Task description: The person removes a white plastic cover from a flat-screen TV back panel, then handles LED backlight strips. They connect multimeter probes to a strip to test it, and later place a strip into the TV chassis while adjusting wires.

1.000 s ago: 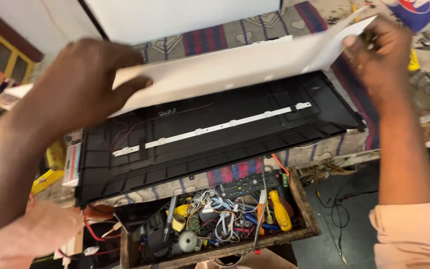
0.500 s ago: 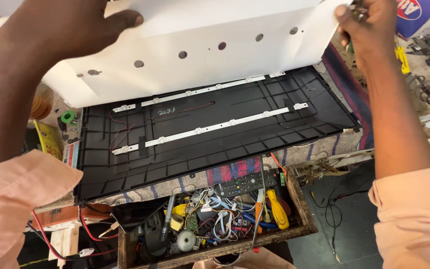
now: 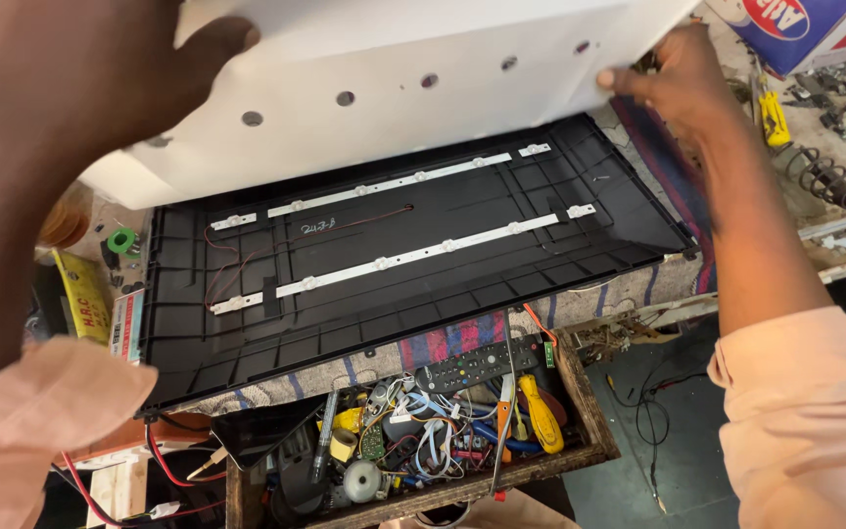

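Overhead, a person's left hand (image 3: 80, 98) and right hand (image 3: 673, 78) hold a white perforated sheet (image 3: 394, 88) raised above an opened black television back panel (image 3: 403, 255) that lies flat across the cloth-covered workbench (image 3: 462, 338). The left hand is closed on the sheet's left end, thumb laid over its upper face; the right hand pinches the sheet's right edge between thumb and fingers. The sheet tilts, its near edge lifted clear of the panel, and a row of round holes runs along it. Inside the panel, two white LED strips (image 3: 403, 255) run lengthwise, roughly parallel, one near the far edge and one through the middle, with thin red wires trailing from their left ends. Just below the workbench's near edge, an open wooden drawer (image 3: 580, 453) holds a black remote control (image 3: 482, 362), a yellow-handled screwdriver (image 3: 539, 411) and a tangle of cables and small parts. A yellow packet (image 3: 80, 309) sits off the panel's left end. Both sleeves are pale peach.
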